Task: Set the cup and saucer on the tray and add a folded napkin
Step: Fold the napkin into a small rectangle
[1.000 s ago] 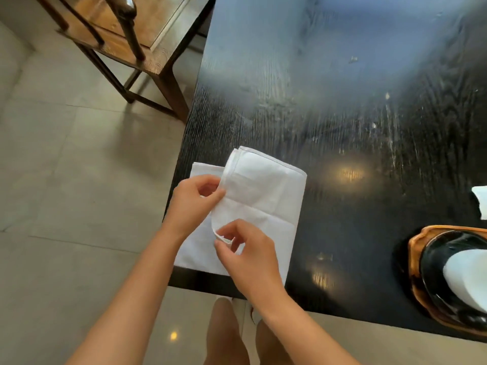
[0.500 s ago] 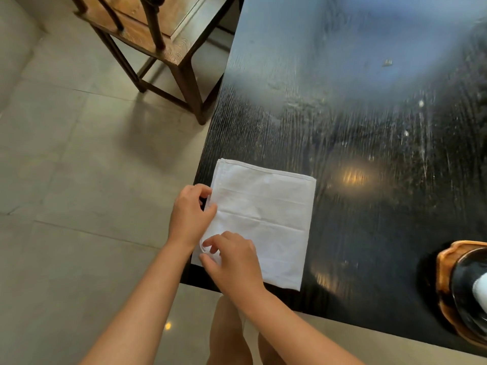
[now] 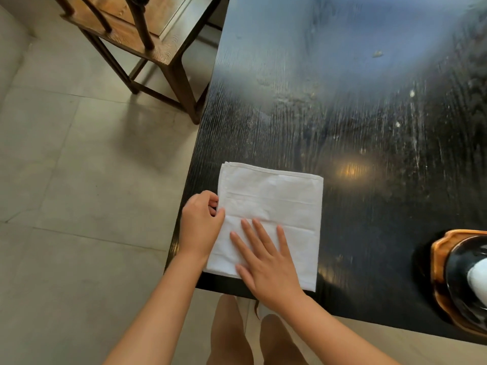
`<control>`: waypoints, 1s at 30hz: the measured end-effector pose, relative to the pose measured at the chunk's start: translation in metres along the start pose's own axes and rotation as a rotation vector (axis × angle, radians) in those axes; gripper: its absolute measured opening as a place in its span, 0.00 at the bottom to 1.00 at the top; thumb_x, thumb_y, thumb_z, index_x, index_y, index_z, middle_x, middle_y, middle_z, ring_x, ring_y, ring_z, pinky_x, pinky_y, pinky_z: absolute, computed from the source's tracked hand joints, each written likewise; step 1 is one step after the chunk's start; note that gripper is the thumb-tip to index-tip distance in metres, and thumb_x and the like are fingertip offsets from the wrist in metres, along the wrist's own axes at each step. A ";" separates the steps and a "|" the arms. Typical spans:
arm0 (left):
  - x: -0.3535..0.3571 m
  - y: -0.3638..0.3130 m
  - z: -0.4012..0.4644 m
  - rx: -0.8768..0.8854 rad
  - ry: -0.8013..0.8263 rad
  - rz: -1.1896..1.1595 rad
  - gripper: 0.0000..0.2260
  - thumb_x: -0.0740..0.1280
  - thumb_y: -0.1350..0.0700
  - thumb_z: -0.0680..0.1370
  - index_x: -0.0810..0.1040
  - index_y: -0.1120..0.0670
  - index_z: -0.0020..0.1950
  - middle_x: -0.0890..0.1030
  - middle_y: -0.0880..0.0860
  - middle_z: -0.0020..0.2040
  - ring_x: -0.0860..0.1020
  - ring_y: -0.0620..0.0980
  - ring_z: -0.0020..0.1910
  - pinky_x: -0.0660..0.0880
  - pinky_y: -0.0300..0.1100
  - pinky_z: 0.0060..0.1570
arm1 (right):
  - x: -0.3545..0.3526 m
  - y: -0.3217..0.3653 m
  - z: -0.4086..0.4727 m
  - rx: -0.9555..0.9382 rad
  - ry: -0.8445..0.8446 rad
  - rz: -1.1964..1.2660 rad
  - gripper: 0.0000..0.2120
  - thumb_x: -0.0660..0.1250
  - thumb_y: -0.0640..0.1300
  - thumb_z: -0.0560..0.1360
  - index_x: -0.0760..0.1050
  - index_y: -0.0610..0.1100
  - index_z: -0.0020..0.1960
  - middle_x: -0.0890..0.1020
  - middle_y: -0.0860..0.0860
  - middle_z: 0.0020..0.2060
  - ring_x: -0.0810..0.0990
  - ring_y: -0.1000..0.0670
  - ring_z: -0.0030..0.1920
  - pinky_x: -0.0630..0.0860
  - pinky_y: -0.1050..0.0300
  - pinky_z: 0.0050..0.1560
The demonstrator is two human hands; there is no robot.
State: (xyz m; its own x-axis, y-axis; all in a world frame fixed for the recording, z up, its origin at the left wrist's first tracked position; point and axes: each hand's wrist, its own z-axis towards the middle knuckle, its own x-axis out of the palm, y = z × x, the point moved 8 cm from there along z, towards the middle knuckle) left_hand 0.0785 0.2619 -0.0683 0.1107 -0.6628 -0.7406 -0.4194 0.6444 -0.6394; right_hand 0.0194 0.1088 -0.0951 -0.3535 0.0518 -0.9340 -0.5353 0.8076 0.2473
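Note:
A white cloth napkin (image 3: pixel 274 204) lies folded into a flat rectangle at the near left corner of the black table (image 3: pixel 342 106). My left hand (image 3: pixel 201 222) pinches the napkin's left edge between thumb and fingers. My right hand (image 3: pixel 266 259) lies flat on the napkin's near half, fingers spread, pressing it down. At the right border, a wooden tray (image 3: pixel 438 264) holds a dark saucer (image 3: pixel 458 272) with a white cup (image 3: pixel 478 277) on it, all partly cut off by the frame.
A wooden chair (image 3: pixel 147 35) stands on the tiled floor beyond the table's left edge. The table's near edge runs just under my wrists, and my legs show below it.
The lifted flap of the napkin has come down flat, making a neat rectangle. My right hand let go of the corner and opened flat on top. The view shifted left.

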 end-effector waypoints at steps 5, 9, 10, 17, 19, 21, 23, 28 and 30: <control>0.046 -0.043 -0.036 0.071 0.137 -0.046 0.04 0.68 0.59 0.74 0.75 0.53 0.45 0.74 0.48 0.42 0.73 0.43 0.37 0.69 0.30 0.35 | 0.005 -0.052 -0.053 0.028 0.057 -0.083 0.31 0.53 0.60 0.77 0.49 0.52 0.76 0.51 0.49 0.76 0.47 0.47 0.76 0.48 0.39 0.70; 0.054 -0.067 -0.044 0.250 0.061 0.079 0.07 0.64 0.53 0.76 0.74 0.53 0.53 0.77 0.50 0.49 0.75 0.45 0.46 0.74 0.40 0.46 | -0.008 -0.076 -0.074 0.036 -0.003 0.019 0.28 0.51 0.58 0.78 0.49 0.52 0.76 0.48 0.52 0.77 0.46 0.51 0.76 0.47 0.43 0.72; 0.056 -0.074 -0.042 0.325 0.022 0.153 0.12 0.61 0.54 0.78 0.72 0.54 0.60 0.77 0.52 0.57 0.75 0.49 0.56 0.73 0.49 0.57 | -0.016 -0.079 -0.071 0.074 -0.057 0.095 0.27 0.51 0.56 0.79 0.49 0.52 0.76 0.47 0.53 0.76 0.47 0.53 0.76 0.46 0.46 0.73; 0.111 -0.069 -0.026 0.534 0.206 0.567 0.25 0.46 0.49 0.79 0.49 0.55 0.76 0.54 0.53 0.77 0.51 0.48 0.75 0.44 0.60 0.70 | -0.044 -0.095 0.010 0.316 -0.239 0.215 0.26 0.47 0.48 0.79 0.49 0.44 0.75 0.53 0.48 0.75 0.47 0.52 0.75 0.42 0.48 0.73; 0.111 -0.065 -0.025 0.527 0.203 0.579 0.25 0.46 0.49 0.79 0.49 0.55 0.76 0.52 0.51 0.76 0.50 0.47 0.75 0.43 0.60 0.69 | -0.036 -0.100 0.018 0.338 -0.198 0.157 0.26 0.48 0.50 0.79 0.52 0.41 0.75 0.56 0.47 0.75 0.51 0.52 0.75 0.44 0.47 0.72; 0.111 -0.066 -0.025 0.522 0.193 0.582 0.26 0.47 0.49 0.79 0.49 0.55 0.76 0.51 0.51 0.76 0.50 0.47 0.75 0.42 0.59 0.69 | -0.032 -0.110 0.012 0.325 -0.184 0.091 0.28 0.49 0.52 0.78 0.54 0.41 0.74 0.58 0.47 0.75 0.53 0.51 0.74 0.46 0.47 0.72; 0.110 -0.068 -0.025 0.512 0.193 0.571 0.26 0.47 0.49 0.79 0.47 0.55 0.76 0.50 0.50 0.76 0.50 0.47 0.75 0.41 0.58 0.70 | -0.035 -0.135 -0.003 0.371 -0.204 0.031 0.30 0.49 0.53 0.77 0.54 0.40 0.74 0.58 0.46 0.75 0.53 0.51 0.74 0.44 0.47 0.72; 0.109 -0.069 -0.025 0.496 0.204 0.592 0.25 0.45 0.49 0.80 0.45 0.54 0.76 0.48 0.49 0.77 0.47 0.46 0.75 0.38 0.57 0.70 | -0.046 -0.202 -0.051 0.590 -0.184 -0.081 0.31 0.43 0.55 0.77 0.45 0.40 0.75 0.52 0.46 0.76 0.48 0.50 0.75 0.39 0.44 0.72; 0.109 -0.069 -0.026 0.490 0.199 0.591 0.25 0.45 0.49 0.80 0.45 0.54 0.76 0.48 0.49 0.77 0.47 0.46 0.75 0.38 0.57 0.70 | -0.051 -0.209 -0.059 0.658 -0.210 -0.064 0.31 0.42 0.55 0.77 0.47 0.39 0.75 0.53 0.45 0.76 0.48 0.50 0.75 0.40 0.42 0.72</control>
State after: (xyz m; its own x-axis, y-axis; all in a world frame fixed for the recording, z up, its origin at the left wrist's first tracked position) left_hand 0.0966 0.1355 -0.0990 -0.1891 -0.1842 -0.9645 0.0913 0.9747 -0.2041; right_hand 0.1042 -0.0973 -0.0840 -0.1449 0.0510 -0.9881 0.0499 0.9978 0.0441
